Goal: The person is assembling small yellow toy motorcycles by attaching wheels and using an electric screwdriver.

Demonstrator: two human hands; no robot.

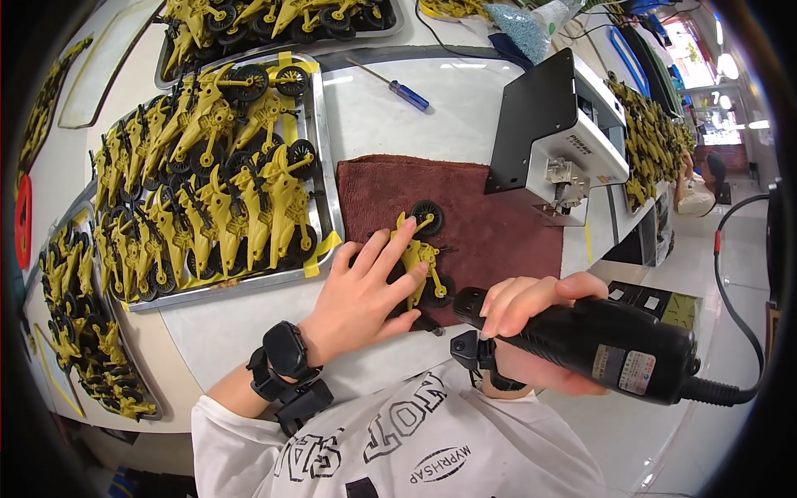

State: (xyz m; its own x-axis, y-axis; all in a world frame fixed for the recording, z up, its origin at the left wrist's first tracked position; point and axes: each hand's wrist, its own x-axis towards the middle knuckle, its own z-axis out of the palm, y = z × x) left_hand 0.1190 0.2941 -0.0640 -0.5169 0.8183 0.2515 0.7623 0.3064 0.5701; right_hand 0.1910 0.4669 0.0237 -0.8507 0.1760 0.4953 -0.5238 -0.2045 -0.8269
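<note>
My left hand (pixel 357 286) lies with its fingers stretched and spread over a yellow toy motorcycle (pixel 425 257) with black wheels. Its fingertips touch the yellow body, and the thumb rests beside the lower wheel. Underneath is a dark red cloth (pixel 378 187) on the white table. My right hand (pixel 531 311) is wrapped round a black corded electric screwdriver (pixel 614 344), close to my body and right of the toy. The tool's front end points left, apart from the toy. A small black piece (pixel 428 324) lies by my left thumb.
A metal tray (pixel 330 199) packed with yellow toy motorcycles stands on the left; more trays lie beyond and beside it. A white machine with a black side panel (pixel 531 116) stands at the cloth's right. A blue-handled screwdriver (pixel 407 94) lies behind. The tool's cord (pixel 735 307) loops right.
</note>
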